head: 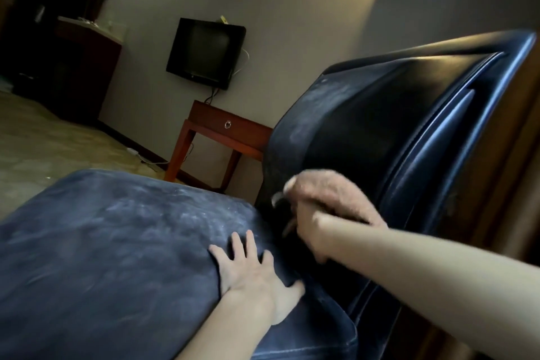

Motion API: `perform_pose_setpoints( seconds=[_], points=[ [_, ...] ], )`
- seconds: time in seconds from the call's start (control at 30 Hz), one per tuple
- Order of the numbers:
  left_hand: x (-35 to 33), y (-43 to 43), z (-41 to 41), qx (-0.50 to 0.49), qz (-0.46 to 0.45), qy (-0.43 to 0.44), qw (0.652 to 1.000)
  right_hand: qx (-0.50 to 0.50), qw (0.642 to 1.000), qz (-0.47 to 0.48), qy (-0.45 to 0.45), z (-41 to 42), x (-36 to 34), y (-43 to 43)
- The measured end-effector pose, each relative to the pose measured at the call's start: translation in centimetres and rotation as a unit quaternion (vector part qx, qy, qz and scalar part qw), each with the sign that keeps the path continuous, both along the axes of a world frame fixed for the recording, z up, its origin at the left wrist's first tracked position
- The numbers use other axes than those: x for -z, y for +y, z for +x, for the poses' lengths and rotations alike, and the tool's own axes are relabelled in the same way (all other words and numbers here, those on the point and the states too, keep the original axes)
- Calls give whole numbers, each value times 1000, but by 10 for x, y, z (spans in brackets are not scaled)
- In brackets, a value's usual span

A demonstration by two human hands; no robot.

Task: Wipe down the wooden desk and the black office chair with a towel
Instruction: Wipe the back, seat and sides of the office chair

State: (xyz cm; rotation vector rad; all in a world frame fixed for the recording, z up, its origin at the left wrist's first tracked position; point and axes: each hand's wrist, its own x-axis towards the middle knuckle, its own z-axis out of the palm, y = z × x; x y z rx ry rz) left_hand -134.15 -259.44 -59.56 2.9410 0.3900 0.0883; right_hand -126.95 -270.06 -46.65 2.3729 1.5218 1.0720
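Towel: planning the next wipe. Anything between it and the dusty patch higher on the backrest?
Nothing visible. The towel, in the right hand, sits low on the backrest, bare surface up to the dusty patch.

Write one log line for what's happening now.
step: wiping backrest | left hand: flat on seat | right hand: grips towel low on backrest | seat: dusty streaks

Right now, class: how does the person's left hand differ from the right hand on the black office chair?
The left hand lies flat, fingers spread, on the dusty black seat cushion; the right hand is curled round a fuzzy beige towel. The left holds nothing; the right holds the towel against the backrest. Both are bare.
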Motion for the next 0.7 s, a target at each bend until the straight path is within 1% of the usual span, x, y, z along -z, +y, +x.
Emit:
perform_pose_setpoints(
  seconds=[0.03,0.07,0.1,0.13,0.17,0.2,0.23,0.27,0.3,0.33,0.37,0.4,0.43,0.47,0.5,0.53,0.57,0.6,0.63,0.67,0.7],
  points=[
    [0,1,-1,0,-1,-2,1000,19,997,-70,1,5,3,-1],
    [-1,2,-1,1,-2,-2,1000,72,983,-165,-18,14,15,-4],
    [-1,2,-1,4,-4,0,1000,129,969,-209,-26,16,21,1],
    [-3,2,-1,8,-7,2,1000,164,962,-214,-36,24,37,-2],
    [-3,2,-2,11,-8,2,1000,201,945,-256,38,7,42,-4],
    [-4,3,-3,12,-9,1,1000,222,925,-305,36,3,52,0],
    [-4,3,-4,13,-9,-1,1000,227,871,-435,-25,-2,67,1],
    [-3,4,-5,14,-10,0,1000,171,816,-544,-88,1,69,2],
    [-3,5,-6,16,-13,2,1000,173,805,-559,-94,-3,56,-2],
    [-3,6,-6,19,-17,7,1000,140,849,-509,-1,-10,39,0],
    [-3,7,-7,21,-19,9,1000,136,901,-395,119,-19,21,2],
    [-4,8,-7,20,-19,10,1000,97,913,-336,210,-25,0,8],
    [-4,8,-7,17,-19,9,1000,47,914,-382,126,-26,-14,19],
    [-4,8,-8,14,-17,9,1000,74,891,-445,-57,-26,-24,32],
    [-4,7,-8,14,-14,8,1000,161,870,-437,-161,-30,-33,40],
    [-5,6,-8,14,-12,6,1000,226,849,-417,-234,-32,-38,52],
    [-4,5,-8,13,-12,6,1000,289,837,-399,-237,-35,-42,56],
    [-4,5,-8,11,-12,5,1000,360,837,-367,-185,-41,-42,56],
    [-4,6,-9,8,-11,4,1000,419,813,-379,-143,-43,-34,53],
    [-3,7,-10,6,-9,3,1000,457,778,-410,-135,-47,-23,44],
    [-3,6,-10,7,-5,1,1000,458,758,-439,-150,-48,-12,33]
  ],
)
